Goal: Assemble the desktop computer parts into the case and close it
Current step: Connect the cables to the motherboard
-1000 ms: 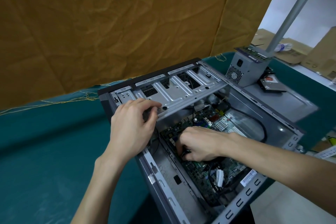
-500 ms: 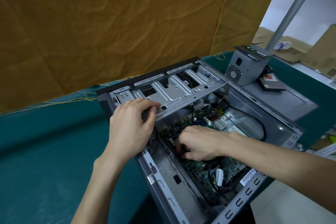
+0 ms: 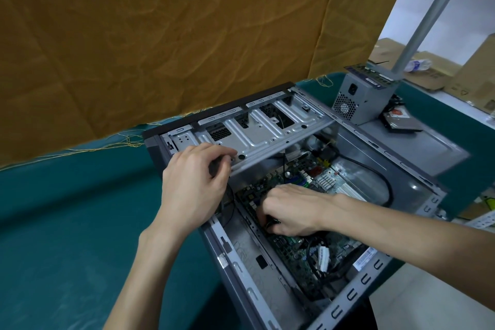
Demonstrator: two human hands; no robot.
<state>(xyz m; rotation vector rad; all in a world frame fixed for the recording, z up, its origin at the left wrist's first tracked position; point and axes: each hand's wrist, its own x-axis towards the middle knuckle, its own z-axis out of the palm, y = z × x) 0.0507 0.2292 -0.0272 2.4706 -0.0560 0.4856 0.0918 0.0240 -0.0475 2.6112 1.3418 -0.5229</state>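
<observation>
An open grey computer case point(image 3: 241, 257) lies on its side on the teal table, with a green motherboard point(image 3: 292, 246) inside. My left hand point(image 3: 194, 187) rests on the near corner of the silver drive bracket point(image 3: 257, 134), fingers curled around a dark object that I cannot identify. My right hand point(image 3: 289, 211) reaches down onto the motherboard, fingers pinched on a small black connector point(image 3: 273, 221). A black cable point(image 3: 385, 187) loops along the case's right side. A white connector point(image 3: 322, 257) lies loose near the board's lower edge.
A grey power supply point(image 3: 359, 96) stands behind the case on a flat grey side panel point(image 3: 417, 147), next to a hard drive point(image 3: 401, 120). A mustard cloth backdrop point(image 3: 160, 35) hangs at the table's far edge. A slanted metal pole point(image 3: 428, 16) and cardboard boxes point(image 3: 476, 72) are at right.
Both hands stay where they were; only small finger shifts show at the connector. The view has drifted slightly.
</observation>
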